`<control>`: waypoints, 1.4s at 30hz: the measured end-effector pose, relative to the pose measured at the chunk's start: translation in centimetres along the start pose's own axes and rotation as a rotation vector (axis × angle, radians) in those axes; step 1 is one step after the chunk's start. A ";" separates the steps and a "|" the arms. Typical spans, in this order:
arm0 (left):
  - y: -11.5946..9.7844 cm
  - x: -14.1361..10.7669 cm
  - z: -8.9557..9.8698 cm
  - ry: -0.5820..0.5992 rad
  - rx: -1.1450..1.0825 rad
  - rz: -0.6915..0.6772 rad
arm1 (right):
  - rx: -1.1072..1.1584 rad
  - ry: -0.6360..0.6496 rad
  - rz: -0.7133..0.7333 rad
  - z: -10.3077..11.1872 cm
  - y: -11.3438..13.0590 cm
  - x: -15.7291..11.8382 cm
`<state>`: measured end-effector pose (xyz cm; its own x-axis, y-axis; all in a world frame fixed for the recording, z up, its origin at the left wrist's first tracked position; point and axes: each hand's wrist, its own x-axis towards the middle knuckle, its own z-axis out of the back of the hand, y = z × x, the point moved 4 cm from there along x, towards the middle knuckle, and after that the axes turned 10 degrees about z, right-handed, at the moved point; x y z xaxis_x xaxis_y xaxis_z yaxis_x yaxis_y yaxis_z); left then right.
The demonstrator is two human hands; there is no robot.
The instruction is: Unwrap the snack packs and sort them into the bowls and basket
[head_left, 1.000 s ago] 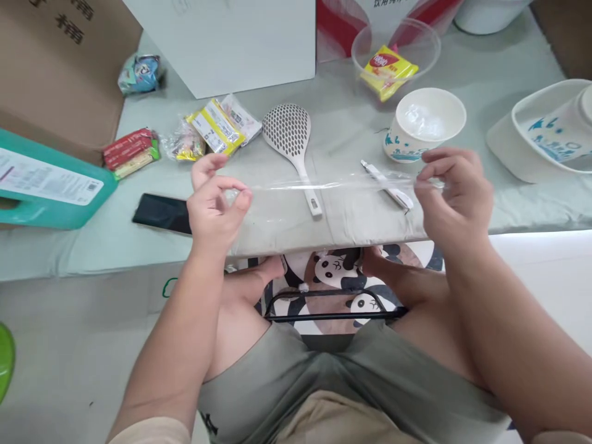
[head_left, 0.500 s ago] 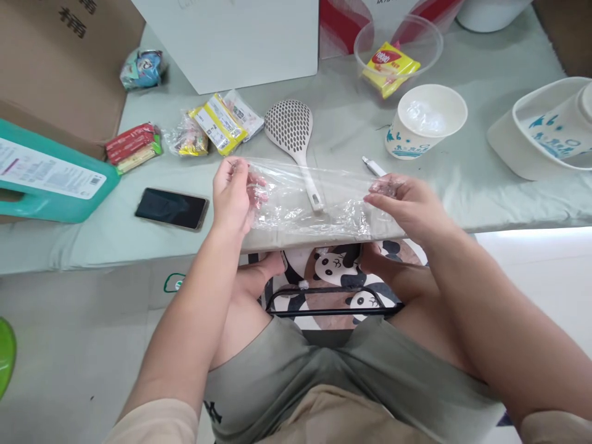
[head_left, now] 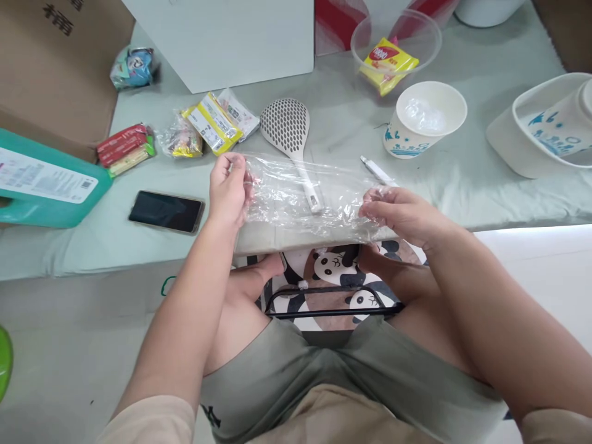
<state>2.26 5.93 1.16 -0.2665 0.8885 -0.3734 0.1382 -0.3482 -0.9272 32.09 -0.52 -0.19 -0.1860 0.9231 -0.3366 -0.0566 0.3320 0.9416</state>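
A sheet of clear plastic film (head_left: 282, 197), crinkled and see-through, is stretched between my two hands above the front edge of the table. My left hand (head_left: 227, 188) pinches its left end, thumb on top. At the other end, my right hand (head_left: 402, 213) is closed on the film, its fingers bunched into the plastic. Through the film shows the handle of a pale slotted skimmer (head_left: 287, 126) lying on the table. Close behind my right hand lies a white pen-like stick (head_left: 377, 169), partly covered.
Left of my hands lie a phone (head_left: 166, 211), snack packets (head_left: 215, 123) and a teal jug (head_left: 50, 179). To the right stand a paper cup (head_left: 423, 120) with crumpled clear plastic inside, a clear bowl (head_left: 395, 46) and a white bin (head_left: 518, 135). A white box (head_left: 240, 43) stands behind.
My right hand has dropped slightly and shifted left, while the film stays stretched between both hands. The whole view has shifted slightly.
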 end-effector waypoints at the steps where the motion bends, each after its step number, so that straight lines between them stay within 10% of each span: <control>1: 0.1 0.1 0.1 0.030 0.012 0.040 | 0.029 -0.038 0.013 0.1 0.0 0.1; 7: 1.5 0.0 0.4 0.367 0.105 0.241 | 0.164 -0.221 0.022 0.7 0.1 0.2; 17: 1.1 0.4 0.7 0.195 0.010 0.078 | 0.087 -0.156 0.002 0.5 0.0 0.3; 25: 1.7 -0.3 0.7 0.391 0.215 0.320 | 0.175 -0.279 0.039 1.0 0.8 0.6; 42: 0.1 0.1 1.1 0.307 -0.076 0.181 | 0.319 -0.246 0.225 2.1 0.8 0.8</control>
<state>1.18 5.69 0.96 0.0656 0.8670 -0.4940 0.2303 -0.4948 -0.8379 33.98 0.90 0.23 0.0810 0.9849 -0.1529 0.2710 0.1258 0.9543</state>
